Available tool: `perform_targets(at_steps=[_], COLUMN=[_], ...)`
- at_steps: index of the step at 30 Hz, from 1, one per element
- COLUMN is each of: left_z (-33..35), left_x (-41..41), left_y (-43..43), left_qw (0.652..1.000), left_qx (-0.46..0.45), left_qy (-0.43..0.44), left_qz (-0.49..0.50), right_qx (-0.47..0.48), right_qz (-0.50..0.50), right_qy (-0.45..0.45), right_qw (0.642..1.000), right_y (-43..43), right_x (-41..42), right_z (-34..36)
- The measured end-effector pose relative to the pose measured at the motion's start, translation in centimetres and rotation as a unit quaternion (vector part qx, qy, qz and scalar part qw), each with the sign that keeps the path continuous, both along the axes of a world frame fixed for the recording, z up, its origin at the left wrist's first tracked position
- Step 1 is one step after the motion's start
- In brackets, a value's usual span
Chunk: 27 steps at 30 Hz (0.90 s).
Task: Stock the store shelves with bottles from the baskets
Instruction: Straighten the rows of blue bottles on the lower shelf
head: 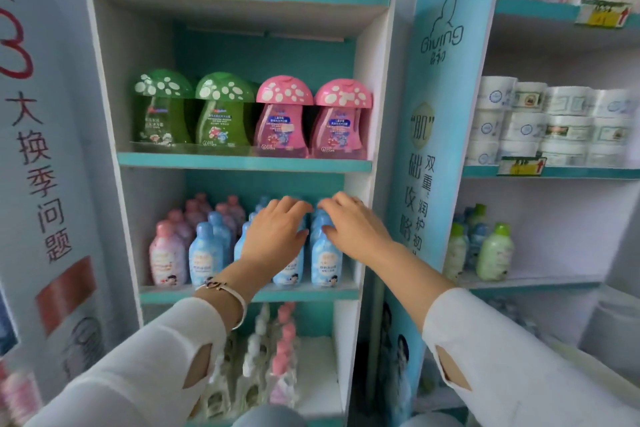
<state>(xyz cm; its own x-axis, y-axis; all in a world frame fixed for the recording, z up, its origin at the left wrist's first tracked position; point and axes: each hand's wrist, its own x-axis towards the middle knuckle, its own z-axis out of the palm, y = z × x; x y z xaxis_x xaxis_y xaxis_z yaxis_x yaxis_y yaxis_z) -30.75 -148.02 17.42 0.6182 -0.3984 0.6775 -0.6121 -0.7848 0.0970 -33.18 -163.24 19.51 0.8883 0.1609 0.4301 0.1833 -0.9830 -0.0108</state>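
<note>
From my remote seat I see both hands reaching into the middle teal-edged white shelf (311, 295), where the small light-blue plastic bottles with blue caps (206, 253) stand in rows running front to back. The left hand (273, 236) lies palm down on the blue caps, fingers loosely spread and bent a little over the tops. The right hand (353, 229) sits just beside it at its 3 o'clock, fingers stretched out over the next row and thumb held apart. Neither hand closes round a bottle that I can make out, though the palms hide what is under them. A thin pale bracelet (225, 288) circles the left wrist above a white sleeve (156, 357). At 9 o'clock from the left hand stand pink bottles with pink caps (168, 253) on the same shelf. At 12 o'clock, one shelf up, are two green mushroom-capped bottles (162, 107) and two pink mushroom-capped bottles (284, 114). At 6 o'clock, the shelf below holds blurred white-capped and pink-capped bottles (284, 340). At 3 o'clock, past a light-blue sign panel (443, 80), stand green-capped bottles (493, 253), with stacked white jars (554, 121) above them.
</note>
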Motion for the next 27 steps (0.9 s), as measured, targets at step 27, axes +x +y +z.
perform_targets(at_steps=[27], left_z=[-9.3], left_x=[5.8], left_y=[-4.0], left_qw=[0.911], left_qx=[-0.303], left_qy=[0.260], left_qz=[0.104], right_qx=[0.338], right_qz=[-0.205], right_qy=[-0.024], right_qw=[0.918], right_y=[2.1], right_x=[5.9], right_z=[-11.9])
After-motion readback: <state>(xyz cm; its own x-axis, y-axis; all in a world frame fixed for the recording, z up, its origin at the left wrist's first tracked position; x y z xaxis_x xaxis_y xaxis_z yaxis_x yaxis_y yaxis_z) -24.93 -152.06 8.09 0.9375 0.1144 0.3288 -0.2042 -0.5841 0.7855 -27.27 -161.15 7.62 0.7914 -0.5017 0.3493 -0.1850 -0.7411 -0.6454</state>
